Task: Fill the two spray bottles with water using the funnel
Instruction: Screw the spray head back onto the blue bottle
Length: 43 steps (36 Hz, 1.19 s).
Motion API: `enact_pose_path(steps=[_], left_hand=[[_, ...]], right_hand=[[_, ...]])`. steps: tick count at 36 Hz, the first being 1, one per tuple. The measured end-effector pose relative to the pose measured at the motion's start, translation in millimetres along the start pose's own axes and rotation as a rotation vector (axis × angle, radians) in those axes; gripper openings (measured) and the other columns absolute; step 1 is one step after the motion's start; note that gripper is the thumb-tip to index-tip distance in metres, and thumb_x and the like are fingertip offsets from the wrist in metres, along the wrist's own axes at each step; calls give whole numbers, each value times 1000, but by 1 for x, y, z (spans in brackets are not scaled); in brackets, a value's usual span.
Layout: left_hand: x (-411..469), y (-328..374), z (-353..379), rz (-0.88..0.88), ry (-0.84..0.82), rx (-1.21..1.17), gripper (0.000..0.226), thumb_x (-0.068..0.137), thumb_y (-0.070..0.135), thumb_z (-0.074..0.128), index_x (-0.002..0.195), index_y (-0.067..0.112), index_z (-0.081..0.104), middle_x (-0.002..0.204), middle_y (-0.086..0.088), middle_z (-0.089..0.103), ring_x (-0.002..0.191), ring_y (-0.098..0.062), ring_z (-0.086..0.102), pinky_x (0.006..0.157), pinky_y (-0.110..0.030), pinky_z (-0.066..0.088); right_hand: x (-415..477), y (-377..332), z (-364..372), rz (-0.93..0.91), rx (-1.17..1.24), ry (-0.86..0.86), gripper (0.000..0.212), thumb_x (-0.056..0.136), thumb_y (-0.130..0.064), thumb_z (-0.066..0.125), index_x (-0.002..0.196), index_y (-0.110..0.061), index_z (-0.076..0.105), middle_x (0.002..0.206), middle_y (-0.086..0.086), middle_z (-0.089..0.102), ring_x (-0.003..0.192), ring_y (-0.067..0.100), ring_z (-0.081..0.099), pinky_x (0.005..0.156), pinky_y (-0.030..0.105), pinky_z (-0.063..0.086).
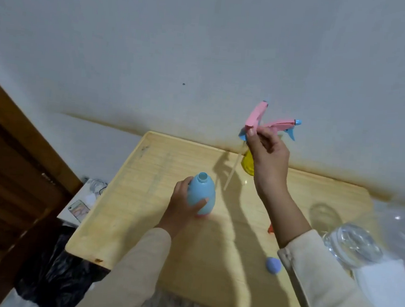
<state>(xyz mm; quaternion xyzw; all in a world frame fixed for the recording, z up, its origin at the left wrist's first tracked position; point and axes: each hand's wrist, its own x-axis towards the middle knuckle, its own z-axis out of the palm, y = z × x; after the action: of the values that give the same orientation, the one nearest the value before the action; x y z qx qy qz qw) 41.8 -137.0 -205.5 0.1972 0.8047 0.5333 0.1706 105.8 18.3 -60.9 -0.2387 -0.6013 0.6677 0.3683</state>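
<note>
A light blue spray bottle [203,193] stands upright on the wooden table [143,197] with its neck open. My left hand [182,206] grips its body from the left. My right hand [268,150] is raised above the table and pinches a pink spray head [256,117] whose dip tube [233,171] hangs down. A second pink and blue spray head [286,125] shows just behind that hand. The yellow spray bottle [247,164] stands at the far edge, mostly hidden by my right wrist.
A clear glass water jar [353,242] stands at the right, on white paper [385,287]. A small blue round object [273,264] lies near my right sleeve. Something orange [270,229] peeks out beside my right forearm. A phone [79,210] lies left of the table.
</note>
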Motion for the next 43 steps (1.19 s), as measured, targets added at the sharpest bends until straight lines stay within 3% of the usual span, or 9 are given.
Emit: enact_pose_path(steps=[6,11,13,16,20,26,34,40,43], left_hand=[[1,-1,0,-9,4,-19,77,70,34,77,135,15,42,120,-1,42,109,-20,49,63,-3,44],[1,-2,2,-7,5,-37,81,65,40,74,135,16,42,121,-1,42,110,-21,49,58,-2,45],[2,-4,3,6,15,-23,87,58,51,67,134,18,42,121,-1,43,109,-20,50,66,-4,44],[3,-8,4,16,27,-6,92,55,59,61,135,18,42,122,0,44,110,-19,51,81,-20,46],[4,-12,4,40,24,11,94,58,61,61,138,18,39,125,-1,44,112,-17,50,83,-19,45],[3,-16,5,77,43,31,86,65,63,61,138,21,38,123,4,42,113,-14,48,97,-35,46],[4,-28,15,100,107,-8,82,66,57,69,135,23,41,119,7,46,110,-5,46,95,-26,43],[8,-42,23,121,110,-11,86,67,25,85,137,24,34,123,3,46,111,-4,49,88,-5,41],[12,-48,27,141,101,6,88,67,26,85,138,22,33,128,4,48,117,-5,48,95,-11,42]], right_hand=[[-7,-21,22,-124,40,-103,15,88,1,58,103,-2,58,90,3,63,76,-7,63,73,12,48],[-13,-16,37,-168,81,-147,16,88,7,55,101,-3,55,91,1,61,79,-6,63,73,11,48],[-15,-14,42,-181,85,-159,16,88,7,56,101,-3,55,92,2,61,81,-3,63,74,12,48],[-16,-10,48,-181,78,-187,16,87,7,58,101,-2,56,92,4,61,83,0,63,74,12,48],[-18,1,50,-162,45,-237,16,87,2,60,101,-6,57,97,4,62,92,11,62,77,16,49],[-18,14,44,-123,35,-284,16,88,2,59,103,-3,58,96,4,63,90,10,62,77,16,49],[-26,77,32,19,-234,-283,23,80,-9,70,102,-10,62,107,11,64,103,21,61,91,27,49],[-37,106,27,-79,-431,-317,25,82,-20,64,105,-8,61,101,5,64,95,20,59,85,29,48],[-34,111,26,-141,-508,-383,24,85,-19,59,106,-8,61,102,5,64,94,18,58,83,31,48]])
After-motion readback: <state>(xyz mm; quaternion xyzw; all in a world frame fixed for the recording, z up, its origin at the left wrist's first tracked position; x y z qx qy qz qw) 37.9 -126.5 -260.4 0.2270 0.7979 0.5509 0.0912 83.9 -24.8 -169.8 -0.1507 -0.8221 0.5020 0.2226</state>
